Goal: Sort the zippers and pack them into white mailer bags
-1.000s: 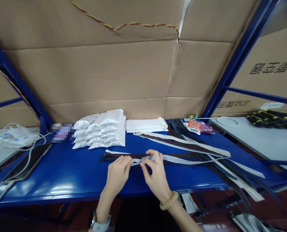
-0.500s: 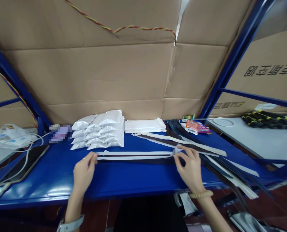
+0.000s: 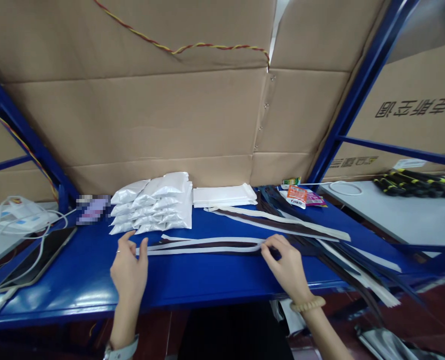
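Note:
Long, narrow white and dark brown strips (image 3: pixel 203 250) lie side by side across the front of the blue tabletop. My right hand (image 3: pixel 284 260) pinches their right end between thumb and fingers. At the left end, my left hand (image 3: pixel 129 265) has its thumb and forefinger apart; the strip ends reach just behind them. Whether the left fingers touch the strips I cannot tell. More loose white, brown and dark strips (image 3: pixel 342 255) lie in a pile to the right, some hanging over the table's front edge.
Stacked silvery-white packets (image 3: pixel 153 202) stand at the back left, beside flat white sleeves (image 3: pixel 224 195). A phone (image 3: pixel 38 257) with white cables lies at the left. Small snack packets (image 3: pixel 296 195) are at the back right. Blue posts (image 3: pixel 365 85) and cardboard (image 3: pixel 162 115) border the table.
My left hand has opened from its pinch on the strips' left end. My right hand has moved slightly left and down, and the strips now lie slacker, with a slight curve.

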`<control>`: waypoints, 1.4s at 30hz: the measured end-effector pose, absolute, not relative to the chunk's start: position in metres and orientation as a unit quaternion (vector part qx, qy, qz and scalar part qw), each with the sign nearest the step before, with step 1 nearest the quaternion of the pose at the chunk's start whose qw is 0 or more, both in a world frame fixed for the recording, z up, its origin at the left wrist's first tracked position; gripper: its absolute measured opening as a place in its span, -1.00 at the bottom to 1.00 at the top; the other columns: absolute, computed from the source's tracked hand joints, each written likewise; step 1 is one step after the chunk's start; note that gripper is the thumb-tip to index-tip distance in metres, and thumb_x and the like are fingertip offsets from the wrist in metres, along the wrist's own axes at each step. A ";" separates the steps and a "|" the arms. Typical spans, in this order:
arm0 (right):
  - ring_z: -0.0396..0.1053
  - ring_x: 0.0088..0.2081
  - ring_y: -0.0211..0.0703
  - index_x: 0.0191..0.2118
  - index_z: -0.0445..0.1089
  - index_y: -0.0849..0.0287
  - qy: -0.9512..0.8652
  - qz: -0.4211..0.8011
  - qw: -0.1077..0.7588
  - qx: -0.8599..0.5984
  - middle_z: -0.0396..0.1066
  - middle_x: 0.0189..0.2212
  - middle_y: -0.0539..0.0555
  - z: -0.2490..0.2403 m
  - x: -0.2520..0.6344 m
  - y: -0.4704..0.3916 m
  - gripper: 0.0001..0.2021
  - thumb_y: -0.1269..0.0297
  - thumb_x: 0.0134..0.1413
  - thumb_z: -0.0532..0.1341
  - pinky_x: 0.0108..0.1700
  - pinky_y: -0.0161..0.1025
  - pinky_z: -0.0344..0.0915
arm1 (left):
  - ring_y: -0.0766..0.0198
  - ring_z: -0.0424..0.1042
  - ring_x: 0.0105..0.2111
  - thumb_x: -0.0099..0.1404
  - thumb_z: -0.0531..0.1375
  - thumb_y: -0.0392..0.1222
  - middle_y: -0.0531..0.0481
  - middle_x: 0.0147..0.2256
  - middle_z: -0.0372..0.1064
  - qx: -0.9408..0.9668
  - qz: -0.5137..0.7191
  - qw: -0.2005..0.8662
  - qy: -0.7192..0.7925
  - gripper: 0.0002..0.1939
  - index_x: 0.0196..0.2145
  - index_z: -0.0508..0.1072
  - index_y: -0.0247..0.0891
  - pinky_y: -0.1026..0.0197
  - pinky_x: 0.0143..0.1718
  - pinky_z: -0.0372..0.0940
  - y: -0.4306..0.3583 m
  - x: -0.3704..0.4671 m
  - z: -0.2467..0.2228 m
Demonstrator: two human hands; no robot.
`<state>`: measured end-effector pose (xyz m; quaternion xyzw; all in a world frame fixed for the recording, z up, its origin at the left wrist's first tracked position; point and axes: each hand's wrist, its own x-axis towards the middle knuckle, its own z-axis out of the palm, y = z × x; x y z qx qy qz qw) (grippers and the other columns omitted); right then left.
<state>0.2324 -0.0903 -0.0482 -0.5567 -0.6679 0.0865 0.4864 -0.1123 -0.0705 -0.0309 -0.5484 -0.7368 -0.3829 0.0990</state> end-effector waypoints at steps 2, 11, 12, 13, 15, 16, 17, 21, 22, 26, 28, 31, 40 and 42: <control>0.24 -0.38 -0.18 -0.52 0.26 0.15 -0.671 0.149 0.491 -0.536 0.28 -0.49 0.02 -0.044 0.210 -0.092 -0.78 0.26 0.14 0.10 -0.26 -0.23 0.17 | 0.31 0.25 -0.50 0.30 0.01 0.03 0.09 -0.47 0.20 -0.585 -0.406 0.040 -0.701 -0.62 -0.03 0.23 -0.24 0.27 -0.41 0.12 -0.075 -0.085 -0.032; 0.18 -0.42 -0.25 -0.54 0.23 0.19 -0.570 0.417 0.560 -0.434 0.22 -0.53 -0.01 -0.049 0.149 -0.091 -0.65 0.13 0.21 0.03 -0.31 -0.28 0.10 | 0.34 0.34 -0.39 0.33 0.00 -0.09 0.10 -0.37 0.32 -0.796 -0.299 -0.120 -0.513 -0.82 -0.37 0.30 -0.18 0.31 -0.39 0.16 -0.086 0.008 -0.032; 0.17 -0.41 -0.24 -0.54 0.22 0.19 -0.553 0.431 0.572 -0.425 0.21 -0.53 -0.01 -0.051 0.149 -0.091 -0.65 0.13 0.21 0.03 -0.30 -0.27 0.10 | 0.33 0.34 -0.37 0.33 0.01 -0.09 0.10 -0.36 0.32 -0.800 -0.292 -0.119 -0.510 -0.83 -0.36 0.29 -0.17 0.31 -0.39 0.15 -0.086 0.008 -0.032; 0.16 -0.40 -0.24 -0.54 0.21 0.19 -0.540 0.443 0.581 -0.417 0.20 -0.53 -0.01 -0.051 0.150 -0.092 -0.66 0.14 0.21 0.04 -0.29 -0.27 0.09 | 0.32 0.34 -0.35 0.33 0.01 -0.10 0.09 -0.36 0.32 -0.804 -0.286 -0.116 -0.508 -0.84 -0.36 0.29 -0.17 0.31 -0.40 0.15 -0.085 0.007 -0.033; 0.14 -0.39 -0.24 -0.54 0.20 0.19 -0.523 0.464 0.589 -0.404 0.18 -0.53 -0.01 -0.051 0.151 -0.092 -0.67 0.15 0.20 0.05 -0.29 -0.27 0.09 | 0.31 0.34 -0.33 0.32 0.02 -0.11 0.08 -0.35 0.32 -0.808 -0.280 -0.109 -0.507 -0.85 -0.36 0.29 -0.18 0.31 -0.40 0.15 -0.085 0.005 -0.035; 0.14 -0.39 -0.24 -0.54 0.20 0.19 -0.521 0.472 0.589 -0.399 0.18 -0.52 -0.01 -0.051 0.152 -0.093 -0.67 0.16 0.20 0.06 -0.29 -0.26 0.08 | 0.31 0.34 -0.34 0.33 0.01 -0.11 0.08 -0.35 0.32 -0.809 -0.277 -0.106 -0.508 -0.84 -0.37 0.29 -0.19 0.31 -0.40 0.15 -0.085 0.004 -0.035; 0.14 -0.39 -0.24 -0.54 0.20 0.19 -0.522 0.476 0.588 -0.395 0.18 -0.52 -0.01 -0.050 0.153 -0.093 -0.68 0.16 0.19 0.06 -0.29 -0.26 0.08 | 0.31 0.34 -0.35 0.33 0.00 -0.11 0.07 -0.35 0.32 -0.810 -0.275 -0.105 -0.507 -0.83 -0.37 0.29 -0.19 0.30 -0.40 0.16 -0.085 0.003 -0.036; 0.13 -0.40 -0.24 -0.56 0.19 0.19 -0.527 0.476 0.586 -0.390 0.19 -0.52 -0.01 -0.051 0.153 -0.093 -0.69 0.18 0.17 0.10 -0.29 -0.26 0.07 | 0.33 0.34 -0.33 0.37 -0.05 -0.15 0.08 -0.31 0.33 -0.817 -0.273 -0.120 -0.494 -0.80 -0.33 0.32 -0.16 0.31 -0.38 0.17 -0.085 0.004 -0.034; 0.13 -0.40 -0.25 -0.56 0.18 0.19 -0.525 0.477 0.586 -0.391 0.18 -0.53 -0.01 -0.052 0.153 -0.092 -0.69 0.18 0.17 0.10 -0.30 -0.26 0.07 | 0.33 0.35 -0.32 0.37 -0.06 -0.16 0.08 -0.31 0.33 -0.820 -0.273 -0.124 -0.488 -0.79 -0.33 0.33 -0.16 0.31 -0.36 0.18 -0.085 0.004 -0.034; 0.09 -0.43 -0.27 -0.56 0.16 0.19 -0.517 0.485 0.580 -0.402 0.13 -0.55 -0.04 -0.056 0.152 -0.092 -0.69 0.18 0.13 0.15 -0.34 -0.28 0.06 | 0.30 0.35 -0.28 0.38 -0.08 -0.20 0.05 -0.34 0.32 -0.840 -0.265 -0.093 -0.465 -0.78 -0.36 0.30 -0.19 0.29 -0.32 0.19 -0.084 0.005 -0.036; 0.05 -0.45 -0.30 -0.55 0.11 0.18 -0.509 0.488 0.581 -0.407 0.09 -0.56 -0.07 -0.057 0.152 -0.091 -0.69 0.18 0.09 0.19 -0.36 -0.30 0.05 | 0.26 0.35 -0.26 0.38 -0.08 -0.20 0.02 -0.32 0.33 -0.844 -0.260 -0.062 -0.464 -0.79 -0.35 0.29 -0.21 0.26 -0.32 0.19 -0.084 0.006 -0.040; 0.00 -0.47 -0.32 -0.53 0.05 0.16 -0.494 0.487 0.594 -0.408 0.02 -0.55 -0.10 -0.057 0.152 -0.092 -0.67 0.19 0.06 0.22 -0.39 -0.32 0.03 | 0.25 0.36 -0.26 0.38 -0.06 -0.17 0.01 -0.27 0.34 -0.843 -0.253 -0.047 -0.472 -0.83 -0.28 0.29 -0.20 0.25 -0.34 0.20 -0.084 0.006 -0.043; 0.16 -0.40 -0.28 -0.37 0.13 0.13 -0.505 0.511 0.586 -0.375 0.17 -0.49 -0.07 -0.051 0.153 -0.095 -0.80 0.19 0.12 0.17 -0.32 -0.31 0.11 | 0.26 0.27 -0.28 0.36 -0.03 -0.18 0.05 -0.32 0.35 -0.846 -0.277 -0.048 -0.453 -0.82 -0.33 0.34 -0.18 0.22 -0.28 0.20 -0.082 0.005 -0.038; 0.17 -0.40 -0.27 -0.29 0.14 0.11 -0.506 0.512 0.584 -0.375 0.19 -0.49 -0.07 -0.053 0.153 -0.095 -0.81 0.17 0.11 0.17 -0.31 -0.31 0.12 | 0.26 0.25 -0.29 0.36 -0.03 -0.20 0.04 -0.33 0.34 -0.850 -0.283 -0.042 -0.442 -0.80 -0.35 0.34 -0.19 0.21 -0.26 0.20 -0.082 0.005 -0.037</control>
